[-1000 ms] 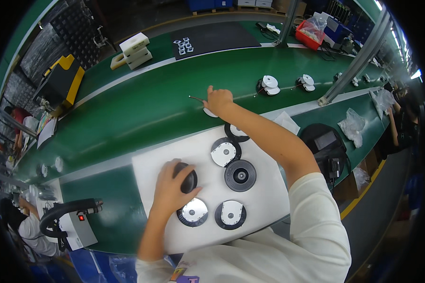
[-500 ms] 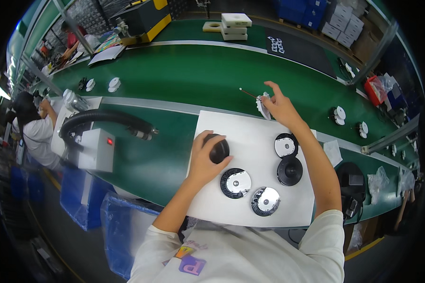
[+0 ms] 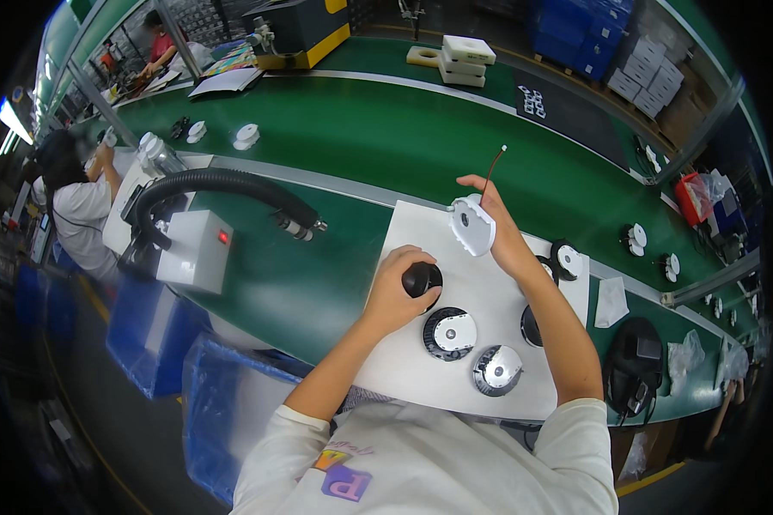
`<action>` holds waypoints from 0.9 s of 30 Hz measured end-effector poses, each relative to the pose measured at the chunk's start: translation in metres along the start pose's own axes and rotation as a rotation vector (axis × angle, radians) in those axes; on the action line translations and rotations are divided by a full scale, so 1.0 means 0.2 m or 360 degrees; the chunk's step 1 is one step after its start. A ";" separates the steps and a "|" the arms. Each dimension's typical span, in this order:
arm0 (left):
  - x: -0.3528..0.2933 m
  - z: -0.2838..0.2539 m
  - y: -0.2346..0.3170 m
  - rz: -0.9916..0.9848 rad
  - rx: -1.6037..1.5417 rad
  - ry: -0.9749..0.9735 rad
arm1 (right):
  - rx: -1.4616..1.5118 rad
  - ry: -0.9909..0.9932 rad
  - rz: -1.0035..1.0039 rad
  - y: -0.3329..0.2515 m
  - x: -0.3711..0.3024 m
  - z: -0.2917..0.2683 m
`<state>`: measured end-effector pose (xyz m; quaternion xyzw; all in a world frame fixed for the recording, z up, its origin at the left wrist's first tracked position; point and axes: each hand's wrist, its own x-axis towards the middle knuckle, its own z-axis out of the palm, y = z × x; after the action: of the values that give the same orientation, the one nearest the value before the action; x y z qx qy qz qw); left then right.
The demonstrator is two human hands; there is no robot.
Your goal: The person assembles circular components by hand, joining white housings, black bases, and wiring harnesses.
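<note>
At the assembly bench, my left hand (image 3: 395, 287) curls over a black round part (image 3: 423, 278), fingers clamped on it against the white mat (image 3: 421, 232). Just below those fingers lie two black discs with silver centres (image 3: 449, 333), the second (image 3: 496, 370) nearer my right forearm. My right hand (image 3: 500, 230) is raised above the mat, fingers pinched on a white disc (image 3: 472, 225) trailing a thin red wire (image 3: 492, 167). Beyond my right fingers runs the green conveyor belt (image 3: 386, 137); left of my left hand, a black hose (image 3: 223, 184) arcs from a white box (image 3: 193, 249).
</note>
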<state>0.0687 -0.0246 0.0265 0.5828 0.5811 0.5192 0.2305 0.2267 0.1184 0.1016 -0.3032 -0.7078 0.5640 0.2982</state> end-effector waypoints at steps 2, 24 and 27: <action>-0.01 -0.02 0.01 -0.0185 -0.0192 0.0002 | -0.0036 -0.0015 -0.0008 -0.01 -0.02 0.03; -0.08 0.08 -0.04 -0.0237 -0.0063 0.0212 | 0.1436 0.0326 0.0268 0.25 -0.24 0.28; -0.07 0.08 -0.04 -0.0186 0.0011 0.0244 | 0.1429 0.0277 0.0269 0.32 -0.27 0.25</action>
<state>0.0817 -0.0311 0.0100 0.5072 0.6318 0.5460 0.2133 0.2285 0.0572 0.0258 -0.2470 -0.3387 0.8094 0.4112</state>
